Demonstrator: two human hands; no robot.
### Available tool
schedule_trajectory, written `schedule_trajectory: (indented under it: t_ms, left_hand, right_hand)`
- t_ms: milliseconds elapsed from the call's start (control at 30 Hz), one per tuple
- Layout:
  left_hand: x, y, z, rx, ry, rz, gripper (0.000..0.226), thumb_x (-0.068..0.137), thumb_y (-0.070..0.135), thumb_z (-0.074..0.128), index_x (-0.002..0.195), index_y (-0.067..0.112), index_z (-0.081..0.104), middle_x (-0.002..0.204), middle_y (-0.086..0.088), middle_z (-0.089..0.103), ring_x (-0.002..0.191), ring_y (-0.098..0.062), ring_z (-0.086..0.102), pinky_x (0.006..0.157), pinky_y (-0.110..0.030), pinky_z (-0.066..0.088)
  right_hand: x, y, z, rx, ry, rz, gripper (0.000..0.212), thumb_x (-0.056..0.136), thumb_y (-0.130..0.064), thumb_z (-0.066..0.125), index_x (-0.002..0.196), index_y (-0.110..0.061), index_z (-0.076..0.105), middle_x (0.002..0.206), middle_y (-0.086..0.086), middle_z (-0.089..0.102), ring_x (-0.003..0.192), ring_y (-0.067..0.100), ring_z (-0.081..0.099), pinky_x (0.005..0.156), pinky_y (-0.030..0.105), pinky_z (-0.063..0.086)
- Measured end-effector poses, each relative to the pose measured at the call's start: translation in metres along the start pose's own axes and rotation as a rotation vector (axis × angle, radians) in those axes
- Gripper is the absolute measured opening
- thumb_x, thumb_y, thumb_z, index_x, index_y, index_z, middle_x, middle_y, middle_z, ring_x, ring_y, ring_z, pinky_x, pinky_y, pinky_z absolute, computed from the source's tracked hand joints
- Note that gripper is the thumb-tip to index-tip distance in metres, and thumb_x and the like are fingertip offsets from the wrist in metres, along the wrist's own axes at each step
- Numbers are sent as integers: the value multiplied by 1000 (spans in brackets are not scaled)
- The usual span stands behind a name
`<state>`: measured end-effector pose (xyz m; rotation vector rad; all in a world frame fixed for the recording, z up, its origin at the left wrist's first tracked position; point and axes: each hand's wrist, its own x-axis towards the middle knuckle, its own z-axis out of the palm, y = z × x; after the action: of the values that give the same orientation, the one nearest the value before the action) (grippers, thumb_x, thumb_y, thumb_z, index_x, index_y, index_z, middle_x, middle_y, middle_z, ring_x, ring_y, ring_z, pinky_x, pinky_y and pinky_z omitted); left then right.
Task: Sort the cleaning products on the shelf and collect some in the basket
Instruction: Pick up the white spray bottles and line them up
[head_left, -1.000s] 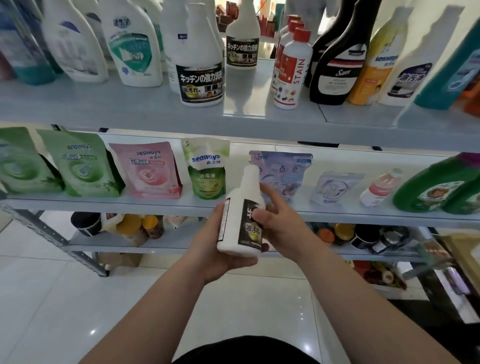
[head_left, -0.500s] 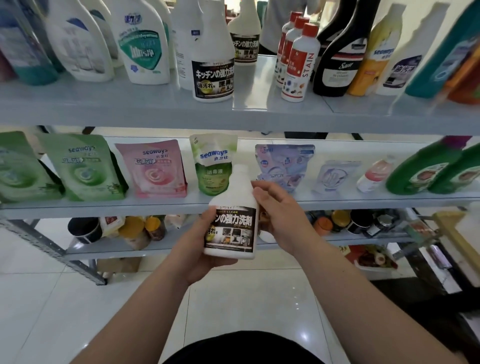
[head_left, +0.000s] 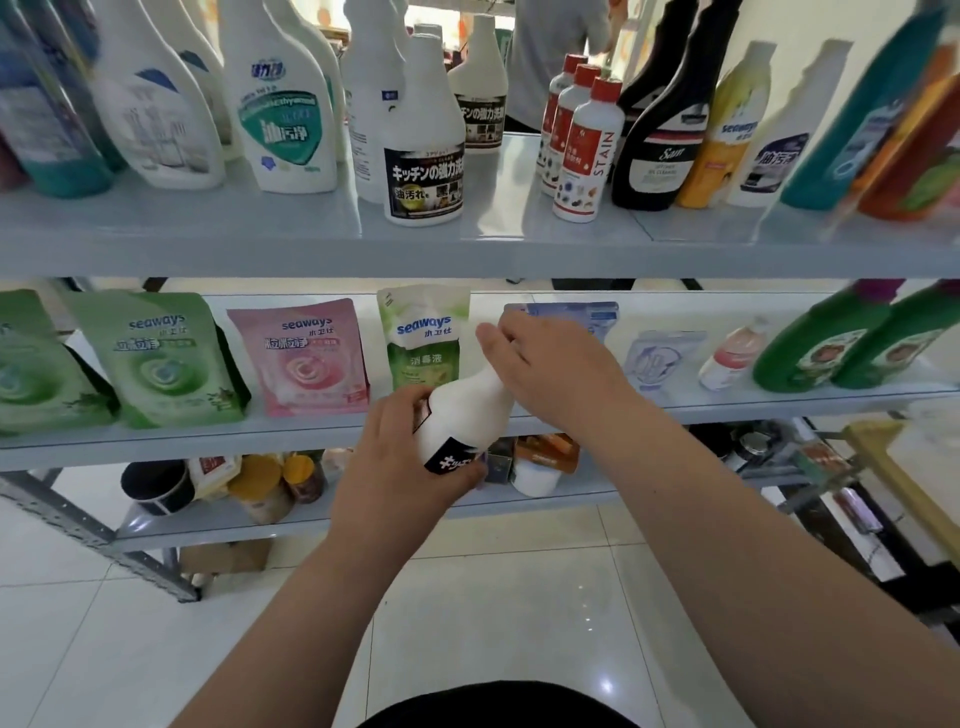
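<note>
Head view: a white bottle (head_left: 462, 415) is held tilted in front of the middle shelf (head_left: 208, 440), near a green pouch (head_left: 423, 343) — its lower body is gripped by the left hand (head_left: 400, 457), its neck enclosed by the right hand (head_left: 550, 369), fingers curled.

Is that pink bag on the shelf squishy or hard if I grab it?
Probably squishy: the pink pouch looks like soft film, so it would likely bend. It stands puffed out, so probably full and weighty.

My left hand (head_left: 410, 467): fingers curled round the white bottle (head_left: 462, 415), low down. My right hand (head_left: 550, 374): curled over its neck. Both forearms: extended forward.
</note>
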<state>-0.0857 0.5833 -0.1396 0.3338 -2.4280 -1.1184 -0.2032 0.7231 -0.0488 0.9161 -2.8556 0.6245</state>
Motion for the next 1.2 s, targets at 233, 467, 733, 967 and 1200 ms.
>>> schedule_trajectory:
  t_ms: [233,467,733,967,1200]
  left_hand:
    - [13,3,-23,-196,-151,-41,78,50,55,90,114,60,46,108,30,60,96,4,59,63,-16,55]
    - [21,1,-22,-690,-348,-176,88,50,45,94,131,35,61,121,-4,74,112,-28,71,94,-59,56]
    - [62,33,-18,-770,-189,-154,77,56,82,80,122,45,63,116,2,76,107,-22,74,88,-47,60]
    - [121,104,-17,-537,-218,98,37,88,78,43,119,60,50,115,40,61,109,19,57,80,-1,46]
    - [257,167,-9,-445,13,96,33,96,33,44,123,31,64,120,5,65,114,-19,63,101,-42,53]
  right_hand:
    - [15,2,-20,-138,-44,-156,44,106,-41,28,71,-24,49,68,-5,51,67,17,49,54,31,27]
    - [16,-1,-21,421,157,-297,39,92,-49,39,67,-21,47,63,1,48,59,7,44,55,26,31]
    - [20,-1,-1,1080,-33,37,39,66,-68,80,102,-63,63,119,-5,72,112,20,70,96,53,58]
    - [56,22,-54,1249,286,51,37,78,-55,76,113,-47,69,118,2,74,109,28,72,92,57,59]
    - [96,64,-117,1056,450,-6,34,73,-67,69,105,-62,63,110,-16,72,102,12,71,88,47,62]
